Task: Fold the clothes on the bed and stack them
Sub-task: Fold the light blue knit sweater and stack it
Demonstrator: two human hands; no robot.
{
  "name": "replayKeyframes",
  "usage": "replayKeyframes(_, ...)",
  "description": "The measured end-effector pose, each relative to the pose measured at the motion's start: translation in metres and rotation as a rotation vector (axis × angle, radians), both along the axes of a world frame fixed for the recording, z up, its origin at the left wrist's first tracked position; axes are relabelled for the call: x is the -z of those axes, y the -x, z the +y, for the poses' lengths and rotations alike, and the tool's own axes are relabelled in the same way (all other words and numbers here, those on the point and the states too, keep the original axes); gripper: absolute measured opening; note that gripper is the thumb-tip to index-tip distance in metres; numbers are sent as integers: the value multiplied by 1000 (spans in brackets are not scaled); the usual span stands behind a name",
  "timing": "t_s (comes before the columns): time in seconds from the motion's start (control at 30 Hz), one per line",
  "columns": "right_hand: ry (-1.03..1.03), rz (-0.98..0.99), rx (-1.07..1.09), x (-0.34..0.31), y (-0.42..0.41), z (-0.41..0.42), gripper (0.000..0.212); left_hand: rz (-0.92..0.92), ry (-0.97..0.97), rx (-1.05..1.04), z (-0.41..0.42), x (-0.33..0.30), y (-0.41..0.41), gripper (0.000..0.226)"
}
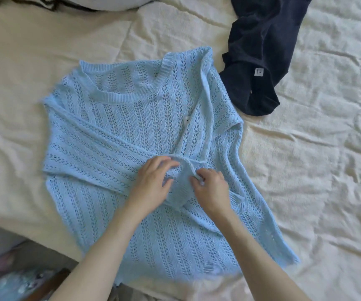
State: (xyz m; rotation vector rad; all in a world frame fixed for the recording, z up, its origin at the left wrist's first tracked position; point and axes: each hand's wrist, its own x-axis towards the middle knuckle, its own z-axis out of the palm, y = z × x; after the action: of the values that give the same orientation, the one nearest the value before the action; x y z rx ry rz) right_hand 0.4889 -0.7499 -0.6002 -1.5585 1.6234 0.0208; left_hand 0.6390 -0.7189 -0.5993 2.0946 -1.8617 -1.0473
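A light blue open-knit sweater (118,135) lies flat on the bed, neckline away from me, with both sleeves folded across its front. My left hand (153,181) and my right hand (211,187) meet at the sweater's middle, where both pinch the ribbed cuff end of a sleeve (181,183). A crumpled dark navy garment (259,51) with a small white label lies at the upper right, just beyond the sweater's shoulder.
A cream quilted bedspread (305,170) covers the bed. A pale pillow (110,2) and dark cords sit at the top edge. The bed's near edge runs along the lower left, with blurred coloured items (12,279) on the floor below.
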Motion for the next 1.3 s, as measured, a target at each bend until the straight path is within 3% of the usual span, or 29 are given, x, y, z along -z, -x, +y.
replayKeyframes(0.1, 49, -386, 265, -21, -15, 1, 12, 213, -48, -295, 5, -7, -3, 13)
replayKeyframes(0.17, -5, -581, 316, -37, -32, 2, 23, 607, -152, -678, 8, -18, -8, 22)
replayKeyframes(0.27, -99, -622, 201, -53, -61, 6, 30, 1205, -339, -1121, 25, -29, -24, 55)
replayKeyframes(0.37, -331, -624, 86, -61, -79, 16, 26, 1355, -330, -1240, 55, -33, -39, 58)
replayKeyframes(0.43, -457, -659, -5, -60, -84, 29, 21, 1324, -305, -1258, 74, -34, -46, 45)
replayKeyframes(0.53, -459, -631, -101, -53, -82, 57, 23, 1097, -310, -1310, 96, -31, -49, 15)
replayKeyframes(0.63, -391, -442, -1, -43, -73, 82, 35, 936, -322, -1393, 113, -22, -52, 12)
replayKeyframes(0.77, -238, -243, 275, -29, -53, 82, 20, 836, -199, -1399, 135, -13, -69, 16)
replayKeyframes(0.83, -141, -89, 246, -21, -49, 71, 22, 744, -148, -1381, 145, -8, -80, 17)
replayKeyframes(0.9, -185, -28, 234, -12, -53, 61, 30, 665, -143, -1358, 153, -1, -89, 10)
replayKeyframes(1.03, -691, -329, 698, -5, -76, 43, 33, 594, -100, -1321, 157, 7, -102, 10)
replayKeyframes(1.1, -831, -482, 853, -3, -82, 38, 30, 656, -79, -1390, 152, 6, -110, 12)
replayKeyframes(1.17, -877, -564, 1004, -4, -88, 34, 27, 761, -77, -1431, 146, 3, -117, 18)
replayKeyframes(1.3, -710, -643, 1065, -12, -97, 32, 12, 547, 51, -1239, 142, 0, -130, 16)
